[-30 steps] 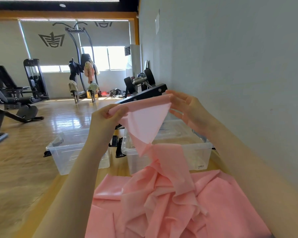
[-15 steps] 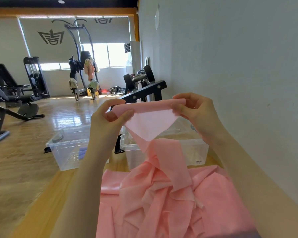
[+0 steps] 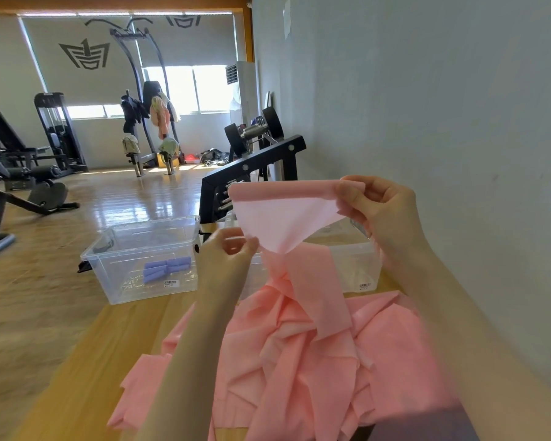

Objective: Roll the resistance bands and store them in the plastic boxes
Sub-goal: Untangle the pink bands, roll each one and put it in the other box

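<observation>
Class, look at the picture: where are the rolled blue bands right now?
In the head view, the blue bands lie at the bottom of the left clear box, left of the left hand and the pink band.

The pink resistance band (image 3: pixel 287 214) is hiding most of the right plastic box (image 3: pixel 360 265); only that box's right end and a label too small to read are showing. Whether anything is lying inside that box cannot be told. Below the pink resistance band's raised end, the pile of pink bands (image 3: pixel 315 361) is running past the bottom edge, and individual bands cannot be counted. The left hand (image 3: pixel 226 259) is covering whatever its fingertips are touching at the pink resistance band's lower fold; contact cannot be confirmed. Left of the pink resistance band, the left plastic box (image 3: pixel 147 259) is showing blue rolls (image 3: pixel 166 268) whose number is unclear. Both forearms are blurring toward the bottom edge.
</observation>
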